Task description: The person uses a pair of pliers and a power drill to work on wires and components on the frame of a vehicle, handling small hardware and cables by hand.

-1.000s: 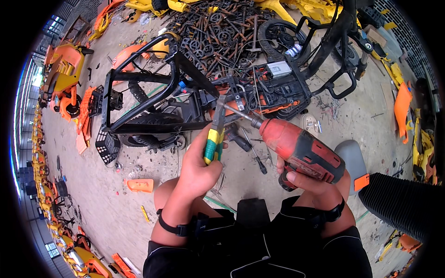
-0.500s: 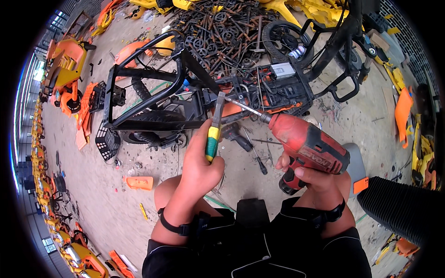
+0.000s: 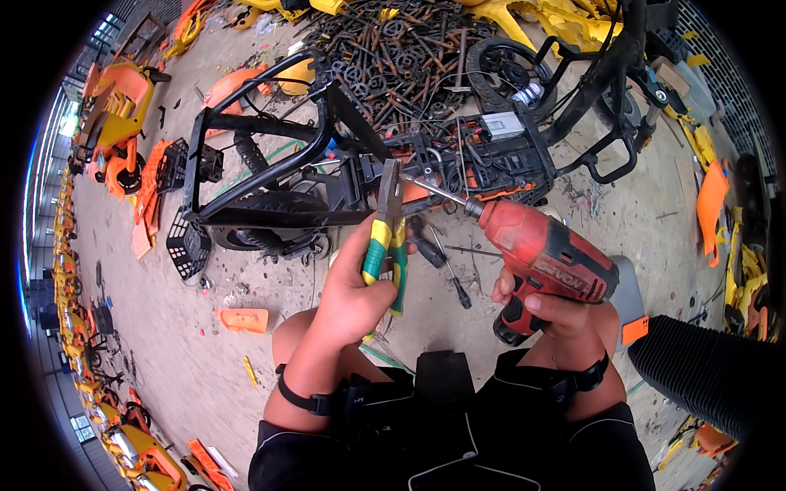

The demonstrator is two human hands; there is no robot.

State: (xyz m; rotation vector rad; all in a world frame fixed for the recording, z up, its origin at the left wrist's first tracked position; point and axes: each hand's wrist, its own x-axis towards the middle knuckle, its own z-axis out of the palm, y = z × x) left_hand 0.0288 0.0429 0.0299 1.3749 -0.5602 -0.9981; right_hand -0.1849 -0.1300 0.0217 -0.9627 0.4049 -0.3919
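Note:
My left hand (image 3: 354, 288) grips a pair of pliers (image 3: 386, 233) with green and yellow handles, jaws pointing up at the black bike frame (image 3: 270, 168) lying on the ground. My right hand (image 3: 550, 313) holds a red cordless drill (image 3: 542, 255) by its grip. The drill's long bit (image 3: 434, 193) points left and up, its tip next to the plier jaws at the frame's middle section, where wires and orange parts show.
A heap of rusty metal parts (image 3: 393, 49) lies behind the frame. Orange and yellow plastic panels (image 3: 123, 139) are scattered left and right. A screwdriver (image 3: 452, 278) and an orange plastic piece (image 3: 243, 319) lie on the concrete floor. A black ribbed hose (image 3: 704, 368) is at the right.
Both hands have moved slightly up toward the frame. The plier jaws and drill bit tip now meet closer at the frame's middle.

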